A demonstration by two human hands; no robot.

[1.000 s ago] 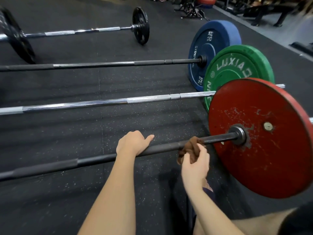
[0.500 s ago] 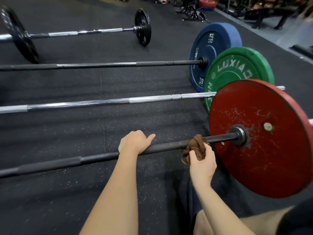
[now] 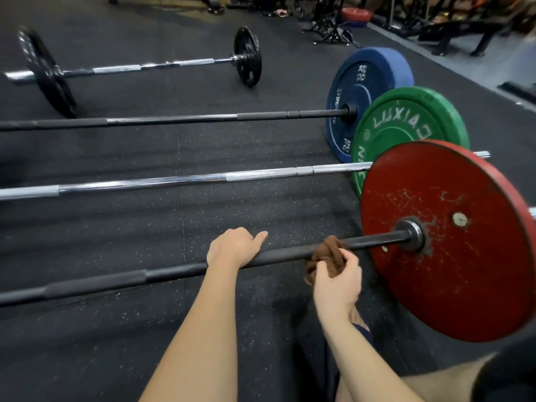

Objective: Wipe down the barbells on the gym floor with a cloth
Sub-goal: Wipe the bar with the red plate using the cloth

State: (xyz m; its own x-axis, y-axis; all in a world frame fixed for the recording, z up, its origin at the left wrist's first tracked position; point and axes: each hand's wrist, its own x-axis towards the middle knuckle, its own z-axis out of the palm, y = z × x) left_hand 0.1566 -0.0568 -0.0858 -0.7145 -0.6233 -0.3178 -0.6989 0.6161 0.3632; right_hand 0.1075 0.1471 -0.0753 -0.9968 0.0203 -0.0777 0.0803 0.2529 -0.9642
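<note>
The cloth (image 3: 324,256) lies on the nearest barbell (image 3: 174,272), left of its plate (image 3: 464,280); three more barbells (image 3: 174,179) lie behind.

Top centre, far edge: black metal stand w/ splayed legs (image 3: 333,31), red round plate (image 3: 355,15) just behind it. Top right: dark frame w/ angled legs (image 3: 464,31) on pale grey floor strip (image 3: 499,65). Small pink item (image 3: 280,13) near top edge, too blurred to ID.
</note>
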